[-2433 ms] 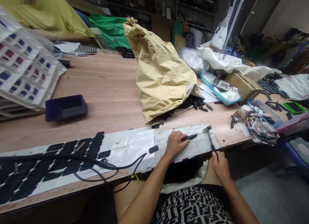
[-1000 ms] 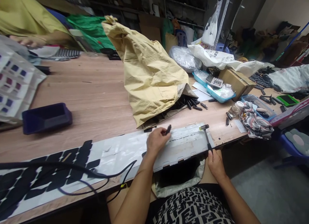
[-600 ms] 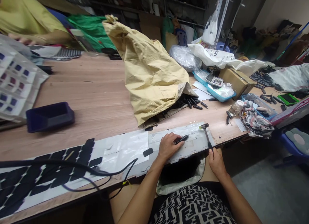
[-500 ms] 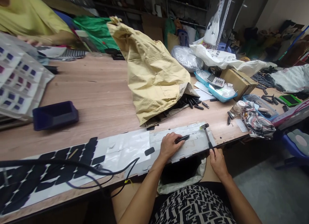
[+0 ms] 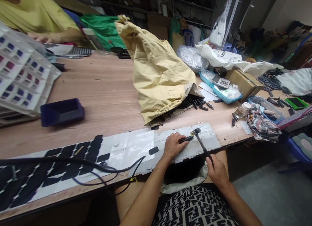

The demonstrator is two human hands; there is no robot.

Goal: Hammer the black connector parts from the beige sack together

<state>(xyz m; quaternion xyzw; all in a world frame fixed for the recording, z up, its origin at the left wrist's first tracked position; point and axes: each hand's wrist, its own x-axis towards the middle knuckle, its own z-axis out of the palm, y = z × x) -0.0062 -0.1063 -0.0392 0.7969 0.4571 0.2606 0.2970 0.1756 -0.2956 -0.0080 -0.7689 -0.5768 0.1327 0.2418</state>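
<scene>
My left hand (image 5: 175, 144) is closed on a slim black handle-shaped piece (image 5: 187, 139), which lies low over a grey-white board (image 5: 207, 138) at the table's front edge. In my right hand (image 5: 216, 169) is a small hammer (image 5: 201, 144), gripped by its black handle. The hammer's head is at the right tip of the black piece; whether they touch I cannot tell. A large yellow cloth sack (image 5: 161, 80) lies behind my hands, with several similar black pieces (image 5: 198, 102) spilling from its mouth. Below the edge, an open sack (image 5: 184, 177) sits between my legs.
Flat black pieces (image 5: 70, 161) cover a white sheet at the left, crossed by black cables (image 5: 73, 161). Beyond stands a dark blue tray (image 5: 62, 112). To the right are a jar (image 5: 242, 109), patterned cloth (image 5: 262, 125) and blue baskets (image 5: 227, 94). A person in yellow (image 5: 41, 18) sits across the table.
The hammer has swung left, from beyond the black piece to its tip. My left hand keeps its hold on the piece. The whole view has shifted slightly.
</scene>
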